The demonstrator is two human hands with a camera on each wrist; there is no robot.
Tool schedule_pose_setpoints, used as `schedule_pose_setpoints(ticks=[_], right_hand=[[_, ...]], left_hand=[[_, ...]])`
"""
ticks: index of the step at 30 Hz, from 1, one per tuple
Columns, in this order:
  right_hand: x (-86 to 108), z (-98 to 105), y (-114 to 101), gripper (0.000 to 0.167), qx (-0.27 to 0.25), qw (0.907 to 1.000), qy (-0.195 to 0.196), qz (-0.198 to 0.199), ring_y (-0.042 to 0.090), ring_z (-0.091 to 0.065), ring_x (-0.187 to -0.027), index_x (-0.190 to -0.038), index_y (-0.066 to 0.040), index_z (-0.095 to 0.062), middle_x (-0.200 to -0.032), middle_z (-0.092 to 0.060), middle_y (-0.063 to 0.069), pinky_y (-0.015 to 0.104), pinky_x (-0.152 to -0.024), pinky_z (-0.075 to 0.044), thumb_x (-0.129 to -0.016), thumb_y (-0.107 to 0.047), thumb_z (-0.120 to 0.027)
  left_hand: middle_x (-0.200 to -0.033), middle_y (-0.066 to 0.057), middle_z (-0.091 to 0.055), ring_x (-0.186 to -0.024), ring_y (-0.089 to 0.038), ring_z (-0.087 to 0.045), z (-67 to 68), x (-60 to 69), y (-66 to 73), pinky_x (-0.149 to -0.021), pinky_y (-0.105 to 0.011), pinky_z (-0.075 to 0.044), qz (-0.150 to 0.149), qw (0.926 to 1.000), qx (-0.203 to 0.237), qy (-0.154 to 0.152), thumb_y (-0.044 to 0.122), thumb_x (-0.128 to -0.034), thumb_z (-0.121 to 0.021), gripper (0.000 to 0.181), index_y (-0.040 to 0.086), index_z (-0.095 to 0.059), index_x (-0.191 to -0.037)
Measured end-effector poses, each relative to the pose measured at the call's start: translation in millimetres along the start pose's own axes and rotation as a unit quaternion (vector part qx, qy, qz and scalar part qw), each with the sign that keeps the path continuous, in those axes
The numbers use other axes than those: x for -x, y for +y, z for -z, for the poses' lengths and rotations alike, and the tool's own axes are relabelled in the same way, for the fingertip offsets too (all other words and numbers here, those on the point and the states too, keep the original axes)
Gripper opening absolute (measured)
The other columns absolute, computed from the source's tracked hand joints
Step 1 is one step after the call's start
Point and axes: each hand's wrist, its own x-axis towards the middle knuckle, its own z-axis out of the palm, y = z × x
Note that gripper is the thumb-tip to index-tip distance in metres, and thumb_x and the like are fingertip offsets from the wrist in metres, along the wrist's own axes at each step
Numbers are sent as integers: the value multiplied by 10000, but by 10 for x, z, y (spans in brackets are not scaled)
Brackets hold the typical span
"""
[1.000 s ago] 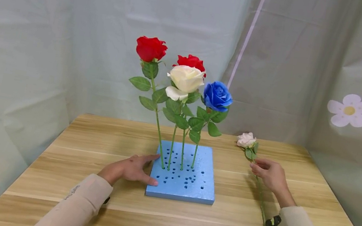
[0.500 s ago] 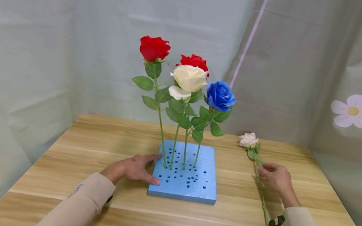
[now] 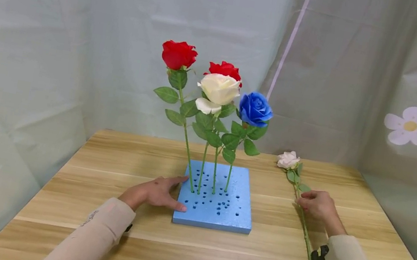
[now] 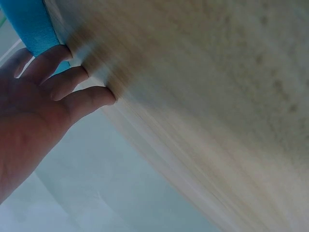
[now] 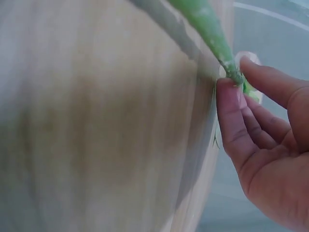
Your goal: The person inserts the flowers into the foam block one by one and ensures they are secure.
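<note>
In the head view, a blue board (image 3: 232,219) with several small holes lies mid-table. Standing in it are a red rose (image 3: 178,55), a second red rose (image 3: 226,69) partly hidden by a white rose (image 3: 218,90), and a blue rose (image 3: 255,109). My left hand (image 3: 157,191) touches the board's left side, thumb and forefinger spread; in the left wrist view its other fingers (image 4: 67,82) are loosely extended by the tabletop. At right, my right hand (image 3: 320,206) pinches the stem of a pale pink rose (image 3: 288,160) lying on the table, its green stem (image 5: 207,29) close in the right wrist view.
The wooden table (image 3: 123,244) extends around the board. A grey-green curtain (image 3: 150,10) hangs behind and at both sides, with printed white flowers (image 3: 411,126) at the right. A black strap piece (image 3: 320,255) sits at my right wrist, near the stem's lower end.
My right hand has shifted slightly down the pink rose's stem, away from its head. The whole head view has drifted a little; my left hand stays against the board.
</note>
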Motion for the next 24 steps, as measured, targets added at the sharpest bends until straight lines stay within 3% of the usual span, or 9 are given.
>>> schedule_pose_setpoints(ticks=[6, 11, 24], right_hand=[[-23, -18, 6, 477, -337, 9982, -453, -182, 264, -706, -833, -1247, 223, -528, -1077, -645, 314, 378, -736, -592, -927, -77, -714], [-19, -28, -10, 474, -529, 9965, -615, -207, 256, -705, -862, -1257, 235, -503, -1105, -626, 328, 369, -753, -591, -938, -58, -695], [9, -82, -223, 340, -996, 9934, -527, 200, 148, -686, -775, -1184, 200, -533, -945, -649, 131, 276, -705, -586, -977, -50, -636]], left_hand=[[-1587, -169, -325, -1452, -354, -293, -1, -4, -6, -1131, -550, -306, 44, 10000, -6, -32, 607, -747, -805, 1058, 214, -296, -1587], [-1585, -169, -330, -1453, -357, -290, 1, -10, -11, -1129, -553, -306, 21, 10000, -16, -31, 602, -748, -807, 1056, 215, -296, -1587], [-1581, -161, -343, -1448, -407, -261, -2, -2, -11, -1121, -599, -285, 59, 10000, -19, -16, 587, -755, -810, 1041, 216, -303, -1584]])
